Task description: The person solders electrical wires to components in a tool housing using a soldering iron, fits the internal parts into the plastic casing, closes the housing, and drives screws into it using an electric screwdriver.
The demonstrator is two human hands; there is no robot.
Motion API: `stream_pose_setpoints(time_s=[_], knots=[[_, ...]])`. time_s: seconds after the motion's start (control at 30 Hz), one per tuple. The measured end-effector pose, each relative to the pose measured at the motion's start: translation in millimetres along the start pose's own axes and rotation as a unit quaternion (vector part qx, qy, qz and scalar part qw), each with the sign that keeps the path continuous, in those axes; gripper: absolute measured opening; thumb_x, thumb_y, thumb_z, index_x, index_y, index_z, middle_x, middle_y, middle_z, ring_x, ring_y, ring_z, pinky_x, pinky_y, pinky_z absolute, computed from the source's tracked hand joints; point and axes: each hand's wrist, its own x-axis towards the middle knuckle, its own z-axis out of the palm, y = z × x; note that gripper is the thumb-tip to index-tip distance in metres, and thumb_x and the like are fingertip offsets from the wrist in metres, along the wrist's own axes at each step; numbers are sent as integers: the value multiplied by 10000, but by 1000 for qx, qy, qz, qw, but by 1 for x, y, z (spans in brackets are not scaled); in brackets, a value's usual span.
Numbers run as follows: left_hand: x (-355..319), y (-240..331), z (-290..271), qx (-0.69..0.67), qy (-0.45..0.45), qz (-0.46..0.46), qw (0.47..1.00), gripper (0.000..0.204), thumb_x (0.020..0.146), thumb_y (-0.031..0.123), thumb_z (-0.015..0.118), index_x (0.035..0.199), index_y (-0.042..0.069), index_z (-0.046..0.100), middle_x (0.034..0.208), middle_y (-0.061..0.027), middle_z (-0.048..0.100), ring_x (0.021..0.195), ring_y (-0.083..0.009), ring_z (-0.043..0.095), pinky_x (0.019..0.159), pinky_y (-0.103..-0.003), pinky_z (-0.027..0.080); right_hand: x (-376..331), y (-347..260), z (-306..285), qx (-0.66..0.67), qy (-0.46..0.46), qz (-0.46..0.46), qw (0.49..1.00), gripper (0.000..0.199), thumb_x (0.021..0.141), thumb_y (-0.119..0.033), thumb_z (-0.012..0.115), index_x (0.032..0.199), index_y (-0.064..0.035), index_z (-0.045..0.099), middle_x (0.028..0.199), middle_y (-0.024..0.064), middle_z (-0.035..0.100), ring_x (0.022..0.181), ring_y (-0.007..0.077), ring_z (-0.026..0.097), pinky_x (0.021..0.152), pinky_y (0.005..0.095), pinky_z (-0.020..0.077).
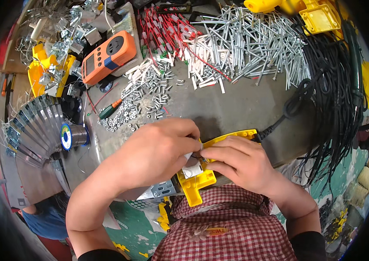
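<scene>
A yellow plastic tool housing [195,191] lies at the table's near edge, its inside facing up. A black power cord [266,134] enters its far right end. In its middle sits a white block [192,171], with some thin dark wire beside it. My left hand [160,148] reaches over the housing, thumb and fingers pinched together; a bit of white shows at the fingertips, too covered to name. Curled over the housing's right side, my right hand [243,163] grips it, fingertips close to the left ones. Both hands hide much of the inside.
Piles of long metal rods [254,43], red wires [162,30] and small screws [151,93] cover the far side. An orange multimeter [108,56], a screwdriver [109,109] and a solder spool [75,136] lie left. Black cords [332,95] hang over the right edge.
</scene>
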Motion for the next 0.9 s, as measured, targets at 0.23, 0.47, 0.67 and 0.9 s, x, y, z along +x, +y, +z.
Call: stream_pose_setpoints(time_s=[0.23,0.47,0.67,0.9], knots=[[-4,9,-3,28,-35,16,999,416,583,66,687,992,39,613,1059,-105,585,957,-304,569,792,-382,494,0,-3,-5,-48,-73,-16,996,155,715,-69,583,858,-11,594,984,90,529,909,239,549,730,333,494],[-10,18,5,34,-20,23,999,487,597,163,748,1030,30,570,1052,-104,591,962,-313,554,814,-385,490,-1,-10,-24,-88,-171,-56,980,213,727,-66,576,925,10,593,1004,86,530,916,244,544,761,316,495],[-10,41,23,145,-34,-38,988,461,643,217,739,1006,1,555,1077,-145,583,1003,-317,556,867,-393,482,2,-11,-44,21,-66,116,991,149,742,-35,588,887,-7,605,918,101,535,856,280,539,737,341,487],[-17,64,76,314,96,-61,943,453,742,220,607,1087,-50,493,1069,-309,542,1045,-443,527,936,-489,434,22,-16,-51,-39,-187,178,965,119,788,-1,595,905,18,584,825,126,561,777,285,583,708,340,476]])
